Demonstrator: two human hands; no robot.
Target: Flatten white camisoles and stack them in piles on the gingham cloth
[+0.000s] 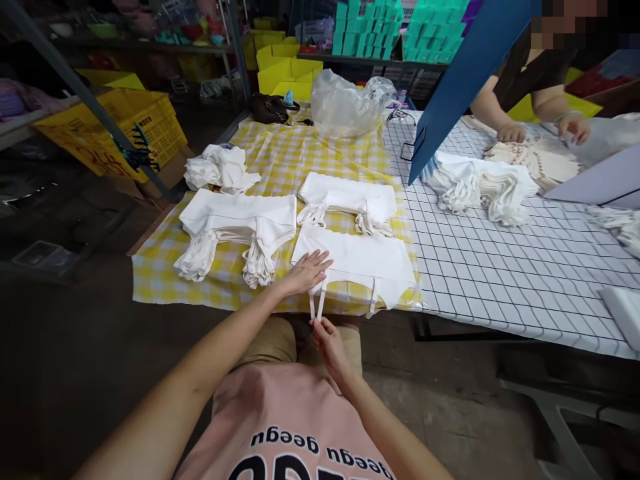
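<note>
While left hand (306,272) lies flat on white garment (357,261), right hand (327,337) pinches its strap (316,305) beside folded stacks (239,223).

Bright, even light on the tabletop, dim floor and shelves, wide-angle bending at edges.

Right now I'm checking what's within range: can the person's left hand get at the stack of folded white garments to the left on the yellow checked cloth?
Probably yes. The left hand lies flat on the near garment, right beside that stack, with nothing between them.
</note>
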